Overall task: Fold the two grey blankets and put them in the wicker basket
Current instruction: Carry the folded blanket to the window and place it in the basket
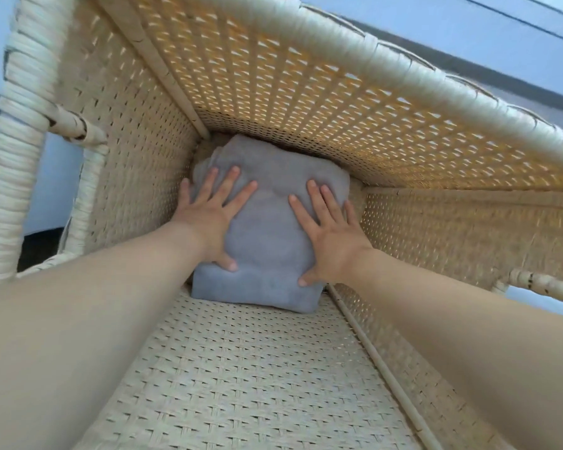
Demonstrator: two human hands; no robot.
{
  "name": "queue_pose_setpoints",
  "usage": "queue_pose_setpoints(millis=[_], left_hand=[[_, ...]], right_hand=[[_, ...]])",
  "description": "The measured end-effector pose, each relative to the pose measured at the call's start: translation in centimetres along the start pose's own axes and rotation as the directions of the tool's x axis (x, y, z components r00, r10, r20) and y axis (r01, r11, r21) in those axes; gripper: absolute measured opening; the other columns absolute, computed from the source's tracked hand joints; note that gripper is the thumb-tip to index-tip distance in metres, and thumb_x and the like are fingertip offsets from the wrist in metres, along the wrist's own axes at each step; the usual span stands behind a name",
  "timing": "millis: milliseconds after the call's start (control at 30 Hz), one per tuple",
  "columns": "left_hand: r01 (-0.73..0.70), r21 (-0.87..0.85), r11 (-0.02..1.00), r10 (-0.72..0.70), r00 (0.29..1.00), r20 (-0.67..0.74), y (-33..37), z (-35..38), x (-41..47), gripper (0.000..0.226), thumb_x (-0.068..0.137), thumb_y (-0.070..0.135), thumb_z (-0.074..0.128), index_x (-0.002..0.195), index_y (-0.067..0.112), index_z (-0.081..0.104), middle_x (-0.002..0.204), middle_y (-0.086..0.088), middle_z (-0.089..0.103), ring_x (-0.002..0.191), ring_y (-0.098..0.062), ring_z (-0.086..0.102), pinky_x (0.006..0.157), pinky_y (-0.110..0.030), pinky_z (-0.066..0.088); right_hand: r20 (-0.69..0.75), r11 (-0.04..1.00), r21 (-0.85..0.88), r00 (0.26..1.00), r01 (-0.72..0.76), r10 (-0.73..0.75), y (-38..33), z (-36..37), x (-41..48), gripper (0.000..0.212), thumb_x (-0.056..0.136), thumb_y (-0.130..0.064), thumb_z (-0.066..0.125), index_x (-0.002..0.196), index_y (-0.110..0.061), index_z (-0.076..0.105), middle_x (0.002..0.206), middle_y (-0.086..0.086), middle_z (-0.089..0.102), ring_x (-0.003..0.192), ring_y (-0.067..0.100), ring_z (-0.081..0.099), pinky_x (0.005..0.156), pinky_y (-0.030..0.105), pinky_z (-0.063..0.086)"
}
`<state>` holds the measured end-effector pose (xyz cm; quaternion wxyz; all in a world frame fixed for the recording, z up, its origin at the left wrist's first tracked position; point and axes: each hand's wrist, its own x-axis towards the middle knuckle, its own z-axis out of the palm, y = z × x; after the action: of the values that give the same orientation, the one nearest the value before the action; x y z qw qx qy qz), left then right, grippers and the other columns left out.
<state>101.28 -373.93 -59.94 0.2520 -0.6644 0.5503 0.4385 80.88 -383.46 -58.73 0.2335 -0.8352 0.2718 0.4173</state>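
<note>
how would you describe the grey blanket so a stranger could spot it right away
Look down inside the wicker basket, to its far bottom. The folded grey blanket lies there under the flat left hand and right hand, the only soft grey thing among pale weave.

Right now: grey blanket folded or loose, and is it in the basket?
Folded grey blanket, a compact block at the bottom of the wicker basket, pressed by left hand and right hand.

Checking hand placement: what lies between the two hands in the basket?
Head view: only bare grey blanket between left hand and right hand, both flat on it.
</note>
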Motion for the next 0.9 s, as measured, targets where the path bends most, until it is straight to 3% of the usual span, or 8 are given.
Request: queue_pose_setpoints(millis=[133,267,467,633,700,767,833,900], left_hand=[[0.052,-0.074,0.996,-0.052,0.999,0.007,0.6,2.0,1.7,0.149,0.053,0.066,0.078,0.107,0.043,-0.059,0.114,0.009,-0.069,0.134,-0.033,-0.041,0.112,-0.061,-0.01],[0.112,-0.08,0.991,-0.112,0.994,0.006,1.4,4.3,2.7,0.151,0.055,0.067,0.077,0.099,0.039,-0.064,0.111,0.006,-0.072,0.133,-0.037,-0.042,0.114,-0.063,-0.003],[0.139,-0.104,0.985,-0.143,0.989,-0.028,1.4,6.7,5.7,0.152,0.049,0.075,0.073,0.09,0.037,-0.068,0.107,0.002,-0.074,0.102,-0.034,-0.063,0.104,-0.069,-0.013],[0.152,-0.09,0.984,-0.161,0.98,-0.115,2.2,5.5,3.7,0.15,0.055,0.071,0.073,0.098,0.037,-0.065,0.112,0.003,-0.071,0.132,-0.042,-0.04,0.109,-0.067,-0.003],[0.153,-0.063,0.986,-0.16,0.978,-0.133,3.4,4.2,1.3,0.144,0.063,0.063,0.075,0.122,0.035,-0.054,0.134,0.0,-0.059,0.139,-0.042,-0.029,0.111,-0.064,0.002],[0.139,-0.064,0.988,-0.149,0.971,-0.185,4.6,3.4,-1.9,0.121,0.076,0.047,0.071,0.146,0.031,-0.027,0.153,-0.006,-0.035,0.143,-0.04,-0.018,0.114,-0.06,0.006],[0.129,-0.137,0.982,-0.153,0.972,-0.181,5.6,2.4,-6.1,0.095,0.084,0.035,0.064,0.152,0.027,-0.001,0.16,-0.013,-0.007,0.146,-0.037,0.0,0.116,-0.053,0.014],[0.109,-0.277,0.955,-0.144,0.984,-0.108,6.5,1.4,-10.8,0.073,0.085,0.034,0.061,0.147,0.02,0.026,0.15,-0.017,0.028,0.137,-0.036,0.032,0.11,-0.045,0.032]], right_hand=[[0.071,0.999,-0.028,0.997,-0.031,0.033,1.0,1.3,1.9,0.147,0.059,-0.062,0.078,0.117,-0.037,-0.055,0.116,-0.006,-0.068,0.124,0.017,-0.048,0.115,0.056,-0.009],[0.093,0.988,-0.108,0.989,-0.107,0.117,0.3,3.4,3.0,0.152,0.059,-0.061,0.078,0.109,-0.032,-0.063,0.116,0.0,-0.07,0.113,0.021,-0.057,0.111,0.06,-0.009],[0.124,0.976,-0.143,0.975,-0.164,0.182,0.0,5.7,6.1,0.156,0.06,-0.056,0.08,0.095,-0.026,-0.069,0.104,0.008,-0.074,0.096,0.026,-0.068,0.107,0.065,-0.013],[0.078,0.958,-0.189,0.97,-0.213,0.231,-1.1,4.0,4.0,0.147,0.069,-0.051,0.075,0.105,-0.021,-0.065,0.116,0.01,-0.068,0.132,0.032,-0.045,0.111,0.063,-0.002],[0.042,0.962,-0.168,0.973,-0.216,0.226,-2.4,2.4,1.7,0.124,0.082,-0.031,0.066,0.134,-0.021,-0.046,0.143,0.012,-0.049,0.141,0.033,-0.03,0.113,0.06,0.003],[-0.057,0.97,-0.122,0.978,-0.209,0.203,-3.6,1.0,-1.2,0.093,0.087,-0.017,0.056,0.152,-0.018,-0.01,0.158,0.017,-0.016,0.147,0.035,-0.007,0.115,0.055,0.009],[-0.068,0.977,-0.078,0.979,-0.199,0.194,-4.3,-0.6,-5.0,0.069,0.085,-0.015,0.057,0.146,-0.014,0.024,0.152,0.02,0.022,0.139,0.036,0.026,0.113,0.049,0.02],[0.082,0.98,-0.046,0.977,-0.196,0.199,-4.8,-2.8,-9.2,0.047,0.089,-0.016,0.053,0.134,-0.013,0.043,0.136,0.014,0.045,0.125,0.033,0.046,0.104,0.04,0.035]])
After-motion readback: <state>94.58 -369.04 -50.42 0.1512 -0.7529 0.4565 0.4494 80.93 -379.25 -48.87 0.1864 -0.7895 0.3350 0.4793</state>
